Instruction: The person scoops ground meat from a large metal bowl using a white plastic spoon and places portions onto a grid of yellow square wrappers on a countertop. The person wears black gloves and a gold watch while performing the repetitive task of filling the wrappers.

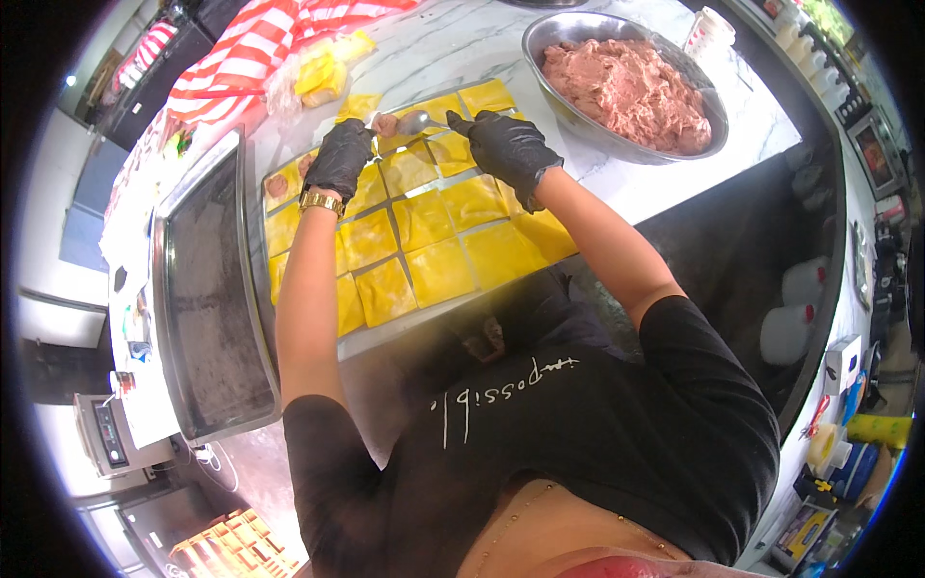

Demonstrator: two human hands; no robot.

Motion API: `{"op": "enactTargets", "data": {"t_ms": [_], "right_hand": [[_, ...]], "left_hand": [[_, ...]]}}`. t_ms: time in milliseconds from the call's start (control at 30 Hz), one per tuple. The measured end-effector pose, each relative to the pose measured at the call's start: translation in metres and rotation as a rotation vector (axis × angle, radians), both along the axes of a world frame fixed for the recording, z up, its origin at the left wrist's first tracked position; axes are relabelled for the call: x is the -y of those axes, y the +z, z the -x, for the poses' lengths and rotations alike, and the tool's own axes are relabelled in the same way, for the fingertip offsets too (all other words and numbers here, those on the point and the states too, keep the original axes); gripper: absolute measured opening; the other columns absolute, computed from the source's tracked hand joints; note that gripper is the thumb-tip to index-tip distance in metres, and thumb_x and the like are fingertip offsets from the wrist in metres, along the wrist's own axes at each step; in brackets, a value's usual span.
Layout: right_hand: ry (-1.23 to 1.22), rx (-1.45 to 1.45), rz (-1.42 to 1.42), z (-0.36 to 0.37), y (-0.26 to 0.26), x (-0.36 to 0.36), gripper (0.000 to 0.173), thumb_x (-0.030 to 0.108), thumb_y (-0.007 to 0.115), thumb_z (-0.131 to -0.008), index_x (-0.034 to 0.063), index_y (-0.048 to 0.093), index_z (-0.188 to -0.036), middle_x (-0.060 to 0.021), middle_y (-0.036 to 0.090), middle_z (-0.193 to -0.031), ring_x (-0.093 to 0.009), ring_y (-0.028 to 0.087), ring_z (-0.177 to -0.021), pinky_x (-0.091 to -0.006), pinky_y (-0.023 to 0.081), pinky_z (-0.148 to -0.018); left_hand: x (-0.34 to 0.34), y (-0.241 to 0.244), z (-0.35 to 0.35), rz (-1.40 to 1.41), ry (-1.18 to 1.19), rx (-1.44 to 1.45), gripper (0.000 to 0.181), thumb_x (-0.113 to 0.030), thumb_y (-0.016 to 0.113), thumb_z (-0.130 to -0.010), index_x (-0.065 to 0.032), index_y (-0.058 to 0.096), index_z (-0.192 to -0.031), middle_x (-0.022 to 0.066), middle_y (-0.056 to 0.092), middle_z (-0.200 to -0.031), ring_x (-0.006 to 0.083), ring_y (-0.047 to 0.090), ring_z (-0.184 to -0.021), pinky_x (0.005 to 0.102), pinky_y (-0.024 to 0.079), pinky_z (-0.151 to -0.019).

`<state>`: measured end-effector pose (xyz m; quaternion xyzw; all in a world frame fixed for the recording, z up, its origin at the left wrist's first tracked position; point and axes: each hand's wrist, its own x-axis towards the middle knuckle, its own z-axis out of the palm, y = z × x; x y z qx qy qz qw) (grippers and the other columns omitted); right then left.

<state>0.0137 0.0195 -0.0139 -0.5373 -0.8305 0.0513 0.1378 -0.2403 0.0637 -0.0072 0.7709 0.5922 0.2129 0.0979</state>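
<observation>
My right hand (pixel 509 148), in a black glove, grips a metal spoon (pixel 415 123) whose bowl touches or nearly touches a lump of pink minced meat (pixel 386 125). On the other side of that lump is my left hand (pixel 337 160), also black-gloved, with its fingertips beside the meat; whether they pinch anything is hidden. Beneath both hands, square yellow dough wrappers (pixel 439 269) lie in rows. Small meat portions (pixel 277 186) sit on wrappers at the far left, partly behind my left hand.
A steel bowl (pixel 578 130) of minced meat (pixel 629 94) stands far right, with a white cup (pixel 710 32) behind it. A dark rimmed tray (pixel 206 303) lies to the left. Stacked yellow wrappers (pixel 321 76) and a red-and-white striped cloth (pixel 238 65) are at the far left.
</observation>
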Motion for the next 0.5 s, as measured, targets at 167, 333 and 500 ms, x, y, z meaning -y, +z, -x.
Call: {"op": "enactTargets", "data": {"t_ms": [167,333,500], "right_hand": [[-0.012,-0.044,0.054,0.000,-0.003,-0.003,0.047,0.012,0.038,-0.084,0.0199,0.043,-0.130,-0.0161,0.058,-0.099,-0.030,0.060,-0.083,-0.0420,0.047,-0.069],[-0.010,-0.074,0.166,-0.004,0.005,-0.008,0.045,0.012,0.035,-0.085,0.0168,0.045,-0.128,-0.0168,0.060,-0.096,-0.031,0.061,-0.080,-0.0424,0.047,-0.068],[-0.045,-0.104,0.077,0.005,0.013,-0.003,0.037,0.013,0.039,-0.083,0.0148,0.051,-0.118,-0.0152,0.062,-0.089,-0.032,0.062,-0.077,-0.0443,0.047,-0.064]], "left_hand": [[-0.001,-0.003,-0.006,0.002,0.013,-0.068,0.031,-0.029,0.047,-0.084,-0.0002,0.057,-0.089,0.0249,0.058,-0.090,0.0407,0.054,-0.088,0.0460,0.043,-0.073],[0.002,-0.002,-0.018,0.013,0.042,-0.075,0.031,-0.030,0.044,-0.085,-0.0019,0.056,-0.089,0.0209,0.057,-0.087,0.0374,0.054,-0.086,0.0436,0.041,-0.072],[-0.004,-0.011,-0.005,-0.051,-0.004,-0.163,0.031,-0.031,0.042,-0.085,-0.0028,0.055,-0.089,0.0196,0.057,-0.088,0.0366,0.053,-0.087,0.0430,0.040,-0.073]]}}
